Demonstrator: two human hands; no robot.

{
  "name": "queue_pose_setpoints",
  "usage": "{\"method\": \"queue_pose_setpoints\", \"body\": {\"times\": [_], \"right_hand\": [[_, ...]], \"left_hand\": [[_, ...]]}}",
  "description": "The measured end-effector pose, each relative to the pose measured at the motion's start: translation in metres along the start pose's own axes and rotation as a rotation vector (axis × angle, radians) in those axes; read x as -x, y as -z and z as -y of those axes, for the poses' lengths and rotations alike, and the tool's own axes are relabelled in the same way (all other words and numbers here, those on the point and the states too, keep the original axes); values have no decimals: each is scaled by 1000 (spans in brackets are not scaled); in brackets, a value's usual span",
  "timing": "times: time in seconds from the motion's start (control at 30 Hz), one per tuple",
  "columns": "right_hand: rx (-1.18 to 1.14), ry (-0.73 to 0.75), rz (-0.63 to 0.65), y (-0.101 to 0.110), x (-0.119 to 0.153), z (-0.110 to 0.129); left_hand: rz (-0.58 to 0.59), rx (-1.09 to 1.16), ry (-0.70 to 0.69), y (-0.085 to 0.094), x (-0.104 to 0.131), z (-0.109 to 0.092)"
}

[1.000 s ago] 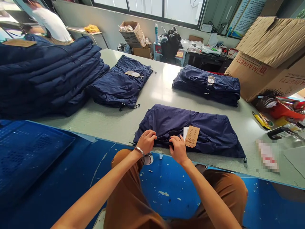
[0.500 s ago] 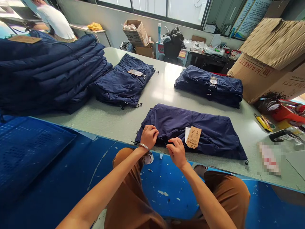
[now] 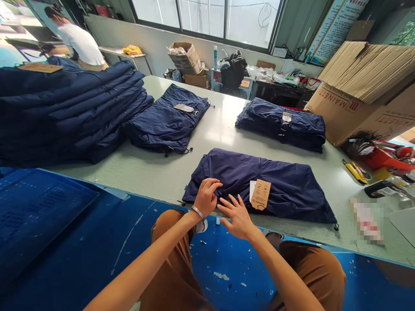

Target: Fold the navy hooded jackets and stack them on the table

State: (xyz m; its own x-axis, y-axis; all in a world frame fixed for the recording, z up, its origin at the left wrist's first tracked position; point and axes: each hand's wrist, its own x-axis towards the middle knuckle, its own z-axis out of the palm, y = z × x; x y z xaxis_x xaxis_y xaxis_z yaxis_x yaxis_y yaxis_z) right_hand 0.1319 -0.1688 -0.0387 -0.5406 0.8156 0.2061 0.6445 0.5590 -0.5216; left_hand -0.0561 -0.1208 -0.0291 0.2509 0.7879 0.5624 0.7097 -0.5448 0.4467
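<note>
A folded navy garment (image 3: 285, 181) lies on the table in front of me, with a drawcord toggle at each near corner. A brown paper hang tag (image 3: 260, 194) rests on it, overlapping a white label. At the garment's near edge, my left hand (image 3: 206, 198), with a bracelet at the wrist, is slightly curled, its thumb and index finger apart. Just beside it is my right hand (image 3: 236, 215), palm down with its fingers spread over the same edge. Neither hand visibly grips the cloth.
Folded navy garments are piled high (image 3: 74, 108) at left; one tagged garment (image 3: 175, 116) lies beside them. Another folded stack (image 3: 282, 123) sits at the far right, near a carton (image 3: 343, 108) of cardboard sheets. A yellow cutter (image 3: 355, 172) and a dark bottle (image 3: 382, 188) lie right. Someone sits beyond the pile.
My right hand has opened from closed fingers to spread ones and moved slightly left. The left hand's fingers have loosened. The view has tilted up a little; the garment has stayed put.
</note>
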Motion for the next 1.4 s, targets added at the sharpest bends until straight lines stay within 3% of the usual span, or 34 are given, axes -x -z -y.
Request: {"method": "queue_pose_setpoints", "body": {"times": [0.13, 0.23, 0.3, 0.4, 0.5, 0.6, 0.73, 0.87, 1.03, 1.27, 1.4], "right_hand": [[-33, -176, -124, 10, -5, -1], [55, -181, -29, 9, -10, -1], [-10, -142, -4, 10, -8, -4], [-161, -172, -264, 21, 7, -15], [-101, -228, -549, 39, 32, -30], [68, -228, -644, 51, 52, -39], [217, -122, -608, 48, 59, -39], [361, -42, -541, 32, 46, -35], [420, -20, -506, 12, 33, -38], [384, 78, -573, 12, 43, -34], [375, 23, -589, 17, 52, -28]], "left_hand": [[-72, 28, 74, 6, 2, 6], [-99, 43, 137, 6, 8, 6], [-89, 51, 115, 6, 12, 4], [-68, 41, 59, 6, 17, 0], [-34, 3, 58, 3, 18, -4], [25, -29, 64, -7, 19, -12], [91, -55, 28, -22, 18, -27], [147, -78, -28, -28, 15, -31], [278, -183, -87, -35, 10, -20], [495, -301, 53, -46, 10, 3], [408, -286, 27, -38, 8, -3]]}}
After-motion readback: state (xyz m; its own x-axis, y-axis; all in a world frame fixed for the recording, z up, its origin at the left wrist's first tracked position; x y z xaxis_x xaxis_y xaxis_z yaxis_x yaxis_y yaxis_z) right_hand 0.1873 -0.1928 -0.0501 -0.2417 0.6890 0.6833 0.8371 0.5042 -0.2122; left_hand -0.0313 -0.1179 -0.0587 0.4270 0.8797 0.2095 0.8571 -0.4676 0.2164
